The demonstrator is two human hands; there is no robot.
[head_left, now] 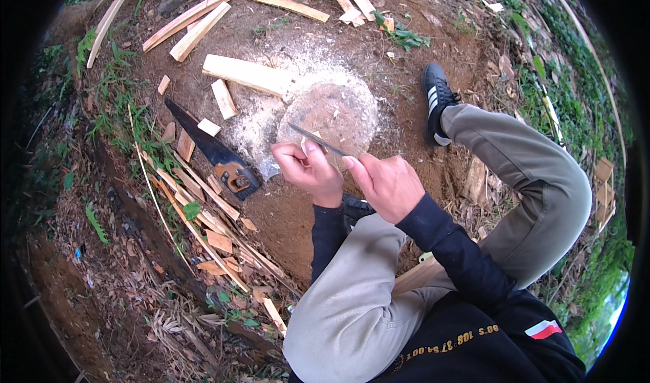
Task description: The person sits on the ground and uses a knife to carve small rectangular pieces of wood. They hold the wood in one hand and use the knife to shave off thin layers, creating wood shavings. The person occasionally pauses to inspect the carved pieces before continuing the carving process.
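Observation:
My right hand (389, 186) is closed around the handle end of a narrow, dark grey knife (323, 143), its blade pointing up and to the left. The handle itself is hidden in my fist. Close by on the left, my left hand (309, 168) pinches a small pale wood piece (304, 142) between thumb and fingers. The blade crosses right at this piece, near my left thumb tip. Below both hands lies a round, flat chopping block (338, 109), dusted with sawdust around its rim.
A handsaw (206, 142) lies on the dirt to the left. Beyond it rest a broad pale board (247, 75) and several wood strips (288, 6). Split sticks (203, 230) are heaped at lower left. My shoe (437, 102) stands right of the block; greenery borders the right side.

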